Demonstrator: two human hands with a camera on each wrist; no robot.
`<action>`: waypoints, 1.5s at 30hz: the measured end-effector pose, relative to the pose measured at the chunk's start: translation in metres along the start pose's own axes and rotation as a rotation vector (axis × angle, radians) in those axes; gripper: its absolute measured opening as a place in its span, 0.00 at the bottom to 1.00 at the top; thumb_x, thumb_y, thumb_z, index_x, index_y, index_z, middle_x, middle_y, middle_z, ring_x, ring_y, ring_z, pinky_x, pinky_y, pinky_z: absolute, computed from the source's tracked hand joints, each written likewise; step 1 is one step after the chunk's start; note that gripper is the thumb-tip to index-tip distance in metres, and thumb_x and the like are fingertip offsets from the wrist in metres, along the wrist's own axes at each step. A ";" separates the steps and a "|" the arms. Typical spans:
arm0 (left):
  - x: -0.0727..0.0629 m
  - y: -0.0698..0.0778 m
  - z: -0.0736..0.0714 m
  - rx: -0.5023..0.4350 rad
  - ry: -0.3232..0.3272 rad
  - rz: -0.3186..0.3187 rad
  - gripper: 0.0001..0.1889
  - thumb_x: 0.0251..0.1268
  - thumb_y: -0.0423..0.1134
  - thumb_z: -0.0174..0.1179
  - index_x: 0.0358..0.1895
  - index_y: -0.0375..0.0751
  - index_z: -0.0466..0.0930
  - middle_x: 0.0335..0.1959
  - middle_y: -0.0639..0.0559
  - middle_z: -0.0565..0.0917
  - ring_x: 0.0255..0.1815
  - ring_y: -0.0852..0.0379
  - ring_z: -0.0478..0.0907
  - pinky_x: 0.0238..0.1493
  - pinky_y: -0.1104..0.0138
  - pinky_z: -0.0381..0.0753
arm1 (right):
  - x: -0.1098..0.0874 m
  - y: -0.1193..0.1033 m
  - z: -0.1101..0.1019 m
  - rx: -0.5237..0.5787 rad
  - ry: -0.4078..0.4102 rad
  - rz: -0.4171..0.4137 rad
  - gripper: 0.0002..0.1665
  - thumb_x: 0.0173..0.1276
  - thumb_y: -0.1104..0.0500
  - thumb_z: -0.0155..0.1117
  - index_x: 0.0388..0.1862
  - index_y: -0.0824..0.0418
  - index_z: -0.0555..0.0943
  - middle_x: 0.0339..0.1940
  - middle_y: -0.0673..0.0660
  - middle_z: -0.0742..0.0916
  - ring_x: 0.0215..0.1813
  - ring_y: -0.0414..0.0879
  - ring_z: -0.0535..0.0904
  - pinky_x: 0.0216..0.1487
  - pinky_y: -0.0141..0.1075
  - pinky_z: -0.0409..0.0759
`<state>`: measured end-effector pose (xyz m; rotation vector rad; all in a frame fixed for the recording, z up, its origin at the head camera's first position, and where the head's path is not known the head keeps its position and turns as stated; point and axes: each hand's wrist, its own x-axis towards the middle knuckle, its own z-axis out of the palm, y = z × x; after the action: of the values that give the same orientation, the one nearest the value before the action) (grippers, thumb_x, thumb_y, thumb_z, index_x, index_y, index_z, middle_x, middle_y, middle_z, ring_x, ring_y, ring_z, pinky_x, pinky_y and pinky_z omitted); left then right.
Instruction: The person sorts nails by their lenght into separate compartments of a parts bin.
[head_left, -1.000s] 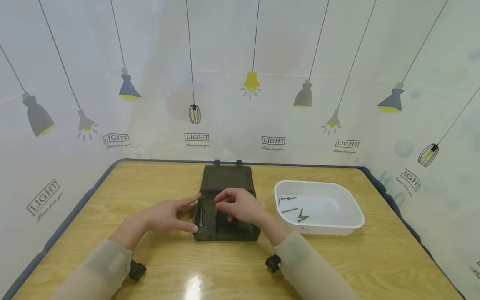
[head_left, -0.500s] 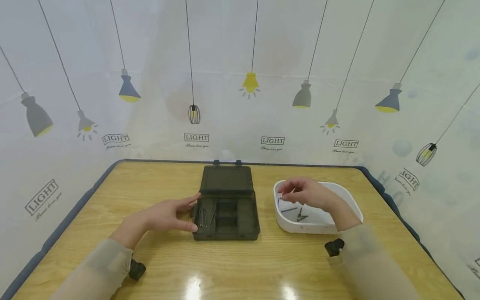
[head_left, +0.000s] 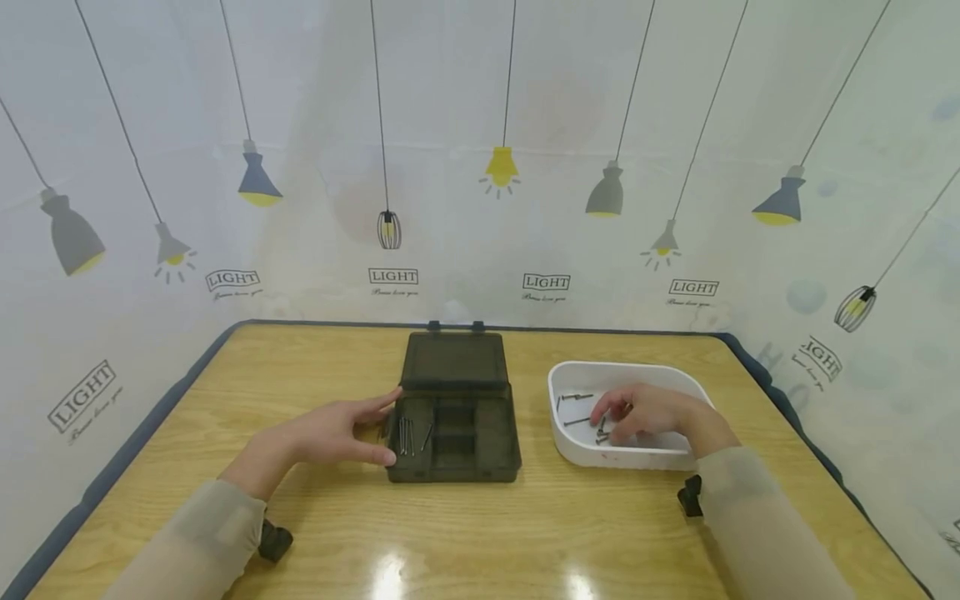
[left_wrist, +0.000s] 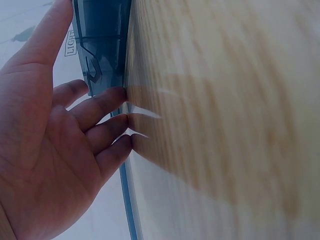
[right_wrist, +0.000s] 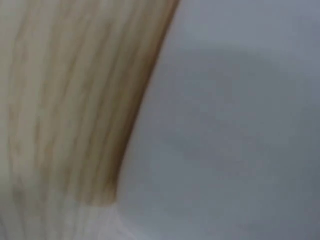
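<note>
Lamp-print sheet [head_left: 450, 108] behind, wood table [head_left: 480, 533] in front. We've got a dark box [head_left: 495, 437] near mid-table, lid [head_left: 453, 358] open and leaning back; several screws [head_left: 406, 437] lie in its leftmost compartment. Our left hand [head_left: 337, 429] is relaxed, thumb and index against the box's left side, gripping nothing. White tub [head_left: 637, 458] sits right of the box, a gap between. More loose screws [head_left: 577, 422] in its left half. Our right hand [head_left: 648, 411] is inside it, fingers bent down at the screws; we can't tell whether it's pinching one.
</note>
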<state>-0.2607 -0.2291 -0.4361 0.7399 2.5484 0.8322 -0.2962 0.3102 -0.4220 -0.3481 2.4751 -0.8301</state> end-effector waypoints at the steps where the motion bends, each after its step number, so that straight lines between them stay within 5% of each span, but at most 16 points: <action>1: 0.000 0.000 0.000 0.004 0.000 0.000 0.59 0.68 0.66 0.73 0.93 0.56 0.47 0.86 0.41 0.69 0.87 0.36 0.65 0.86 0.33 0.58 | 0.001 0.001 0.000 -0.005 0.008 0.002 0.15 0.67 0.57 0.81 0.53 0.50 0.91 0.47 0.54 0.82 0.51 0.50 0.74 0.47 0.39 0.72; 12: 0.001 0.000 -0.001 0.020 0.011 -0.002 0.59 0.67 0.67 0.74 0.93 0.57 0.48 0.85 0.42 0.71 0.87 0.36 0.66 0.86 0.33 0.58 | 0.009 0.004 0.002 -0.029 0.144 -0.058 0.14 0.74 0.54 0.77 0.56 0.52 0.89 0.38 0.53 0.84 0.41 0.48 0.77 0.43 0.37 0.75; 23: 0.001 0.001 0.000 0.019 0.020 -0.006 0.59 0.67 0.67 0.74 0.92 0.57 0.49 0.85 0.41 0.71 0.87 0.36 0.65 0.86 0.33 0.58 | -0.004 -0.024 0.006 0.055 -0.174 -0.041 0.12 0.75 0.53 0.74 0.54 0.49 0.95 0.40 0.47 0.92 0.28 0.40 0.75 0.30 0.30 0.74; 45: -0.001 0.004 0.001 0.008 0.010 -0.010 0.59 0.67 0.66 0.74 0.93 0.55 0.48 0.85 0.40 0.70 0.86 0.36 0.66 0.86 0.33 0.59 | 0.008 -0.035 0.013 0.071 -0.196 -0.070 0.18 0.78 0.54 0.71 0.63 0.54 0.91 0.37 0.47 0.90 0.30 0.41 0.76 0.31 0.30 0.73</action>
<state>-0.2575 -0.2266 -0.4339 0.7266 2.5636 0.8255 -0.2929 0.2735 -0.4124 -0.4704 2.2575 -0.8662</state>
